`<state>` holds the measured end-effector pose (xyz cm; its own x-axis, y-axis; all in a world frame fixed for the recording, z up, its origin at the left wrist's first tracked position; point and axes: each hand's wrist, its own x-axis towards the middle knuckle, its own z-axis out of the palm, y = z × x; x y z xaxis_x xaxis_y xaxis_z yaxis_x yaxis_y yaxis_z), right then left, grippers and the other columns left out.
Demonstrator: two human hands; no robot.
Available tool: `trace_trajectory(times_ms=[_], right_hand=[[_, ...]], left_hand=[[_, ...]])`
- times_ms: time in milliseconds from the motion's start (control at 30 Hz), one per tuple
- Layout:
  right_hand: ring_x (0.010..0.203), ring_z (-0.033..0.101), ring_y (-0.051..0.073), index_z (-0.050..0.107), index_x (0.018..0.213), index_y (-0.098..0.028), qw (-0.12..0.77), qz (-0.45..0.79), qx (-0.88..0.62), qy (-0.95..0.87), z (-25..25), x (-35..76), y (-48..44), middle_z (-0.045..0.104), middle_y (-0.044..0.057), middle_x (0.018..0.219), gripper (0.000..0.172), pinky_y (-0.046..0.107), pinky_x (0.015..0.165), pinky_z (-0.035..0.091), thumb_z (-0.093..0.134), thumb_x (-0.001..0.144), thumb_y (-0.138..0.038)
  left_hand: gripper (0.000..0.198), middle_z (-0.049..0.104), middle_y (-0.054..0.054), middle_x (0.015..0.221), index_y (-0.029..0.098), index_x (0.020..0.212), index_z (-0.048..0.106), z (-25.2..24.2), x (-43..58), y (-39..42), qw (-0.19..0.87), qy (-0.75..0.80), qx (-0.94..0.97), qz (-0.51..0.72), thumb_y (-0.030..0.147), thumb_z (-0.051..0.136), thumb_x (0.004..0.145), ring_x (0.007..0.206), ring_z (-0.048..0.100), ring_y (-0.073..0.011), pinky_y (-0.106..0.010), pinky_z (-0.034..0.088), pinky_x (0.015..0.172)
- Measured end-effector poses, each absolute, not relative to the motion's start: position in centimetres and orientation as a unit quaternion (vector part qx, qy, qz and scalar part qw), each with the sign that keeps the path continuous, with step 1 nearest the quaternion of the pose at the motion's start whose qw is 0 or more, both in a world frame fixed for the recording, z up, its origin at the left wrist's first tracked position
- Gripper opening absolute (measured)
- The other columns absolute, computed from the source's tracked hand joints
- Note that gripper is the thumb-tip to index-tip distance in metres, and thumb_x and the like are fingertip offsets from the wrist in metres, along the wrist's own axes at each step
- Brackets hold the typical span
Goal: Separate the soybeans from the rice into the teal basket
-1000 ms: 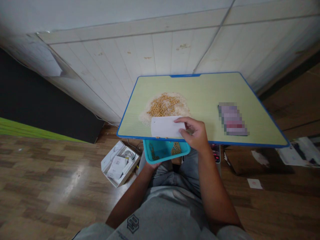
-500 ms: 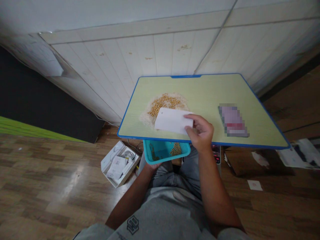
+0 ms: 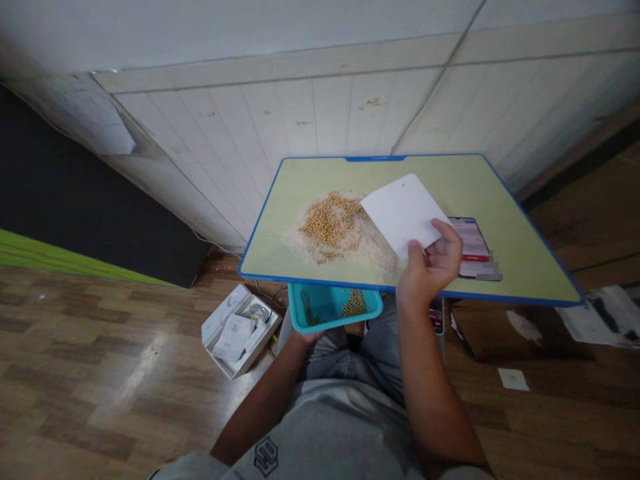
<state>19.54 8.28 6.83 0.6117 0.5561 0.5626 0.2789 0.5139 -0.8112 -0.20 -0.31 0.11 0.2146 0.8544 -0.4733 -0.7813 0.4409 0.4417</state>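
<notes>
My right hand (image 3: 434,263) pinches a white card (image 3: 403,217) at its lower right corner, tilted over the table to the right of a pile. In that pile, round yellow soybeans (image 3: 324,227) lie mixed with pale rice-like grains (image 3: 373,245). Below the table's front edge, my left hand (image 3: 309,335) holds a teal plastic tray (image 3: 327,325) from underneath; most of its fingers are hidden. Inside the tray, some soybeans (image 3: 354,303) sit at the right and small darker bits (image 3: 310,312) at the left.
The pale green folding table (image 3: 515,263) has a blue rim and stands against the wall. A smartphone (image 3: 473,237) lies on its right part. On the floor are an open white box (image 3: 240,333) with cables and a brown carton (image 3: 480,333).
My right hand has moved right and turned the card upward, off the front of the pile. More beans and grains now show. The tray stays under the table edge.
</notes>
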Motion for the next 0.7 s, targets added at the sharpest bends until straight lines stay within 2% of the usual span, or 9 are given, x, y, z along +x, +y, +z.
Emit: trace_trajectory(times_ms=[133, 233, 333, 533, 700], right_hand=[[0.116, 0.074, 0.03, 0.068, 0.126, -0.024, 0.748, 0.103, -0.488, -0.438, 6.9, 19.5, 8.5, 0.071, 0.011, 0.123, 0.039, 0.041, 0.089, 0.064, 0.068, 0.088, -0.021], [0.101, 0.074, 0.026, 0.07, 0.12, -0.025, 0.728, 0.153, -0.485, -0.461, 7.0, 19.3, 8.4, 0.073, 0.009, 0.113, 0.034, 0.037, 0.08, 0.063, 0.068, 0.086, -0.021], [0.09, 0.072, 0.023, 0.072, 0.115, -0.025, 0.713, 0.196, -0.468, -0.484, 7.2, 19.1, 8.2, 0.075, 0.007, 0.108, 0.031, 0.034, 0.074, 0.06, 0.066, 0.085, -0.019], [0.086, 0.073, 0.022, 0.074, 0.114, -0.024, 0.686, 0.216, -0.465, -0.516, 7.2, 19.2, 8.0, 0.078, 0.006, 0.102, 0.026, 0.032, 0.068, 0.056, 0.069, 0.088, -0.023], [0.086, 0.074, 0.021, 0.076, 0.112, -0.024, 0.672, 0.236, -0.46, -0.531, 7.1, 19.2, 8.0, 0.082, 0.006, 0.107, 0.022, 0.032, 0.068, 0.055, 0.071, 0.091, -0.025]], left_hand=[[0.093, 0.054, -0.01, 0.175, 0.022, 0.177, 0.03, -0.1, -0.3, -0.3, 0.781, 0.325, 0.036, 0.531, 0.074, 0.048, 0.102, 0.157, 0.057, -0.0401, -0.066, 0.052, 0.125], [0.095, 0.054, -0.011, 0.174, 0.021, 0.179, 0.023, 0.1, -0.2, -0.3, 0.773, 0.341, 0.024, 0.534, 0.072, 0.048, 0.103, 0.157, 0.056, -0.0416, -0.069, 0.052, 0.125], [0.094, 0.054, -0.011, 0.174, 0.02, 0.178, 0.026, 0.0, -0.1, -0.3, 0.768, 0.353, 0.019, 0.535, 0.07, 0.049, 0.102, 0.161, 0.052, -0.0424, -0.069, 0.048, 0.128], [0.092, 0.051, -0.018, 0.175, 0.01, 0.171, 0.043, -0.4, -0.1, -0.6, 0.755, 0.378, 0.019, 0.535, 0.068, 0.054, 0.1, 0.163, 0.048, -0.0468, -0.071, 0.042, 0.131], [0.089, 0.049, -0.02, 0.176, 0.008, 0.17, 0.044, -1.1, -0.2, -0.6, 0.752, 0.382, 0.008, 0.537, 0.065, 0.054, 0.101, 0.163, 0.047, -0.0471, -0.071, 0.042, 0.131]])
